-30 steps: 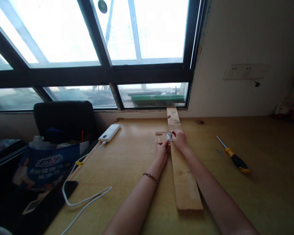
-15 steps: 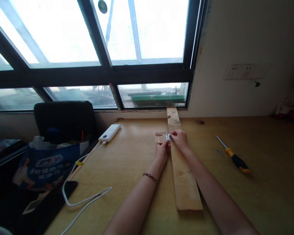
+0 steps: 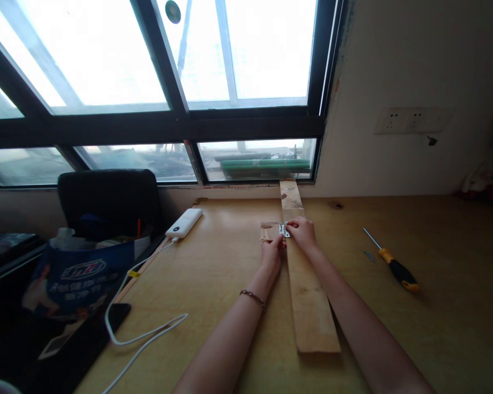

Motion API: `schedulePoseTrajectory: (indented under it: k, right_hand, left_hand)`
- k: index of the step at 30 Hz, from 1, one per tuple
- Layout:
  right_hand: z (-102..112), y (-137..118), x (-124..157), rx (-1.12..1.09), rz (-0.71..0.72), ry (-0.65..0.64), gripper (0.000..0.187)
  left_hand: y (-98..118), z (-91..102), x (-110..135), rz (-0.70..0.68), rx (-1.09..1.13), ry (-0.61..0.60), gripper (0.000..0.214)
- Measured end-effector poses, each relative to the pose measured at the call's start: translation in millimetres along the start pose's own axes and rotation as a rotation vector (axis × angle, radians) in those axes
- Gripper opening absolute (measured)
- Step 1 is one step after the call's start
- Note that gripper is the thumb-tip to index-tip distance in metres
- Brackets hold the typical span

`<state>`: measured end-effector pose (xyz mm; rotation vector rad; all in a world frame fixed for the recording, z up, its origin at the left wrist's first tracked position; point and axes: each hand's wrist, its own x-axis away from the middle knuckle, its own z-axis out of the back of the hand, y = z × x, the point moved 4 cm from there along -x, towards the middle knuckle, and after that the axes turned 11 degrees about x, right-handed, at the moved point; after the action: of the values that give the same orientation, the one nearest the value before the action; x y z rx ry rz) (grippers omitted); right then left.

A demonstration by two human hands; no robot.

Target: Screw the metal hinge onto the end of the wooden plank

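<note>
The left hand (image 3: pixel 272 253) and right hand (image 3: pixel 304 232) grip a small silver metal fitting (image 3: pixel 282 230) at its near and right edges, apparently steadying it where a short light-brown wooden block (image 3: pixel 268 232), left, meets the long light-brown wooden plank (image 3: pixel 312 306) on the yellowish wooden counter (image 3: pixel 213 268).

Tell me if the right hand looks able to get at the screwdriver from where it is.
Probably yes: the screwdriver lies uncovered on the tabletop, to the right of the right hand, with nothing seen blocking a sideways reach. That hand would likely have to leave the metal piece first.
</note>
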<state>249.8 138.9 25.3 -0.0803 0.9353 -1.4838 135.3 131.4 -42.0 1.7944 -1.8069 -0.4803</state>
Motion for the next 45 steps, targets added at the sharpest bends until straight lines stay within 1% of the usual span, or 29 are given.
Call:
schedulePoseTrajectory:
  k: [5, 13, 18, 21, 27, 31, 36, 39, 41, 43, 45]
  right_hand:
    - [-1.3, 2.7, -0.5, 0.018, -0.036, 0.016, 0.010]
    - [-3.1, 5.6, -1.7, 0.021, -0.046, 0.003, 0.009]
    - [-3.7, 8.5, -3.2, -0.009, -0.047, -0.034, 0.017]
    - [-3.8, 8.8, -4.0, -0.011, -0.031, -0.071, 0.021]
    - [-4.3, 10.0, -5.3, -0.002, -0.018, -0.095, 0.020]
    - [-4.9, 11.9, -5.7, -0.004, -0.024, -0.092, 0.019]
    - [-3.5, 7.7, -2.8, -0.053, -0.015, -0.061, 0.020]
    - [9.7, 6.5, 4.4, -0.159, -0.024, 0.000, 0.023]
    - [29.3, 13.2, 12.7, -0.211, -0.026, 0.051, 0.024]
    - [57.1, 30.7, 24.4, -0.196, -0.059, 0.101, 0.026]
    - [89.0, 59.8, 39.1, -0.141, -0.152, 0.134, 0.028]
  left_hand:
    - [-0.1, 0.9, -0.1, 0.005, 0.012, 0.006, 0.025]
    - [1.8, -1.0, 1.5, 0.008, 0.007, 0.015, 0.026]
    - [1.9, -1.9, 1.8, 0.015, 0.025, 0.015, 0.028]
    - [3.3, -2.9, 2.9, 0.030, 0.043, 0.030, 0.026]
    - [5.3, -5.2, 5.7, 0.088, 0.118, 0.049, 0.014]
    - [5.6, -4.5, 6.3, 0.071, 0.091, 0.079, 0.011]
    - [5.6, -5.0, 6.6, 0.057, 0.074, 0.062, 0.014]
    - [5.3, -4.4, 6.3, 0.057, 0.075, 0.056, 0.013]
    - [5.1, -3.9, 6.0, 0.056, 0.083, 0.055, 0.013]
    - [5.2, -3.6, 5.7, 0.051, 0.090, 0.060, 0.014]
    - [5.5, -3.5, 5.5, 0.047, 0.091, 0.068, 0.015]
